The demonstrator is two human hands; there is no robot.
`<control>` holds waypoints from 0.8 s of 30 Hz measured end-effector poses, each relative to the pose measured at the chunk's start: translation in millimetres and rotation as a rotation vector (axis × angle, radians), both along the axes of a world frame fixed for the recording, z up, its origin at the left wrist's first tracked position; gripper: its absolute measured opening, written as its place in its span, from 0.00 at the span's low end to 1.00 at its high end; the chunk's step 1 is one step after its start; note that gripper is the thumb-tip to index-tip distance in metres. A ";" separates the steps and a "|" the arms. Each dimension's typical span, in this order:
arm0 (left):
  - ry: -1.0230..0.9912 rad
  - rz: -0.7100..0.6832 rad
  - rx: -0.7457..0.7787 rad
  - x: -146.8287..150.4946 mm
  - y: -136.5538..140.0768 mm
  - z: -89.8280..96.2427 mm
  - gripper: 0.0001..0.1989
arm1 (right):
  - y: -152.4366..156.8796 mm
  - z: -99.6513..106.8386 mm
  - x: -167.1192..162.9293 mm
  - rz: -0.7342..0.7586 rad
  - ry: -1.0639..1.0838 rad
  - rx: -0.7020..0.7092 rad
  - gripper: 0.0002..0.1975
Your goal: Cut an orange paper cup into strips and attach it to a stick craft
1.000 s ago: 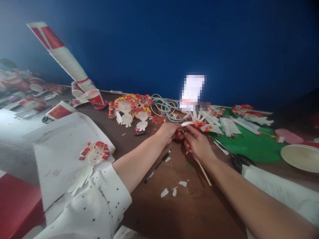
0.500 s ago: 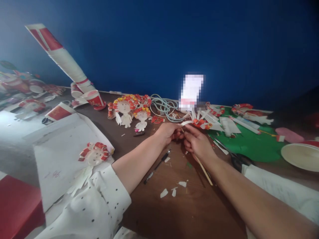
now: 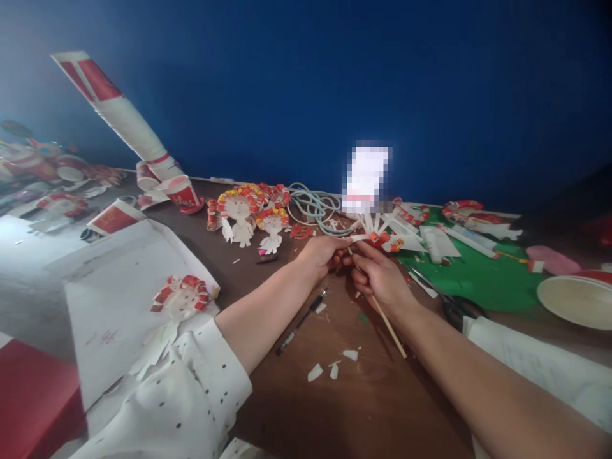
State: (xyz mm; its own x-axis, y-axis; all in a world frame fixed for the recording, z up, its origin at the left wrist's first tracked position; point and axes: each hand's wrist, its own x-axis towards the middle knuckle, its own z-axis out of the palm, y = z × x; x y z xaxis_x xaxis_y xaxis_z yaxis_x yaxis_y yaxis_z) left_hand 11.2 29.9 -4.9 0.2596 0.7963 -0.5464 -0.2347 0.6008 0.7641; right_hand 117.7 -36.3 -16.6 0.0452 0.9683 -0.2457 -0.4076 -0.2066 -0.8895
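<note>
Over the middle of the brown table, my left hand [image 3: 324,258] pinches the left end of a paper cutout with white strips and red-orange curls [image 3: 381,240]. Close beside it, my right hand [image 3: 381,275] is closed around a thin wooden stick [image 3: 391,329], which slants down toward me under the palm. The upper end of the stick is up against a white strip between the two hands. My fingers partly hide the cutout, so its full shape does not show.
A black pen [image 3: 302,322] and paper scraps [image 3: 315,372] lie below my hands. Scissors [image 3: 463,310] rest at right near a green sheet [image 3: 497,280]. Behind are finished paper figures [image 3: 240,220], a coiled cable [image 3: 313,205] and a paper cup [image 3: 182,193]. A white board [image 3: 115,319] lies left.
The red-curled part of the cutout has shifted slightly left, and the white strip between my hands arches less. Both hands stay nearly in place.
</note>
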 end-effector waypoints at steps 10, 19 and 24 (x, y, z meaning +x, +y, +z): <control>-0.012 -0.026 0.033 0.8 0.6 -4.2 0.10 | -1.0 -1.0 -0.6 0.036 -0.059 0.015 0.17; -0.094 -0.037 0.034 -1.7 1.3 -4.5 0.11 | 5.6 1.1 4.4 0.039 -0.005 -0.093 0.15; -0.078 -0.036 0.010 -2.3 2.3 -1.3 0.10 | 6.9 4.4 7.7 0.035 -0.018 -0.118 0.14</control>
State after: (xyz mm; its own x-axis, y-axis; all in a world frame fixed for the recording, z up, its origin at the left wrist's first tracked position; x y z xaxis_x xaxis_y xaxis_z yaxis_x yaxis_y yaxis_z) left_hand 9.0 32.2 -6.2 0.3295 0.7911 -0.5154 -0.2721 0.6023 0.7505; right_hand 125.4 -29.4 -12.2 0.0174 0.9339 -0.3571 -0.3829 -0.3237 -0.8652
